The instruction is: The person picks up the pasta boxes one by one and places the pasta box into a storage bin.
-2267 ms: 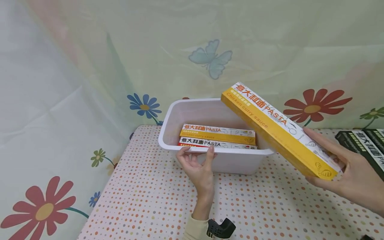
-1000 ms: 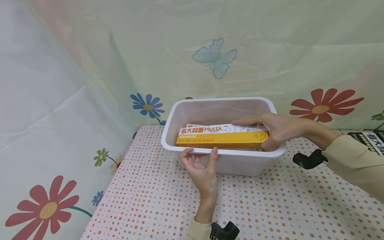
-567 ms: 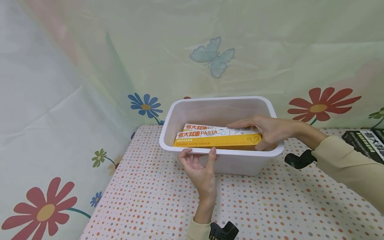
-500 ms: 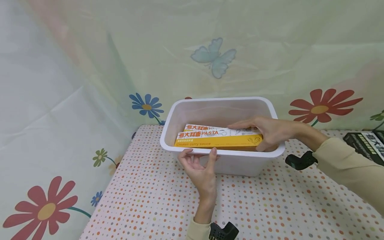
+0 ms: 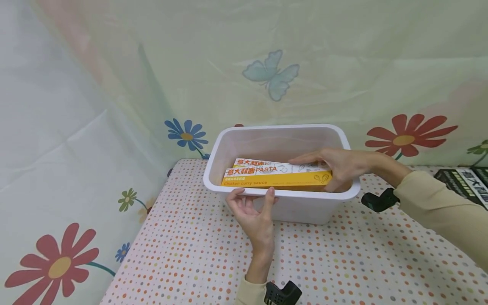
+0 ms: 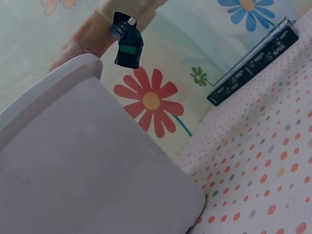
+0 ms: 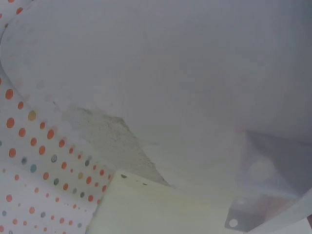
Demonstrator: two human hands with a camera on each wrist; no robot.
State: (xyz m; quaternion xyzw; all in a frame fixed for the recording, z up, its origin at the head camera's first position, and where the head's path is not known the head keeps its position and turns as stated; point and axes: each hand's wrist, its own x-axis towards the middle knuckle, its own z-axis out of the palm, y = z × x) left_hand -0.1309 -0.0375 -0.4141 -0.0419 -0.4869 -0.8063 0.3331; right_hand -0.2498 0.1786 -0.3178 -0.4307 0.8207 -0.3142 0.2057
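Observation:
A white plastic bin (image 5: 301, 207) stands on the table, and my left hand (image 5: 253, 218) holds its front rim with fingers and thumb. Inside the bin lies a yellow and white pasta box (image 5: 276, 178), marked "Chicken curry sauce". My right hand (image 5: 339, 165) reaches over the bin's right side and grips that box by its right end, thumb in front and fingers across the top. Behind it shows part of another pasta box (image 5: 248, 162), mostly covered. In the left wrist view, the bin's wall (image 6: 97, 161) fills the lower left. The right wrist view shows no hand.
Black and white pasta boxes (image 5: 463, 184) lie at the table's right edge; a dark box (image 6: 253, 63) also shows in the left wrist view. The dotted tablecloth (image 5: 183, 245) runs back to a flowered backdrop (image 5: 324, 84).
My right hand has brought the yellow pasta box from the right into the bin and laid it low in front of the others. The left hand has stayed at the rim.

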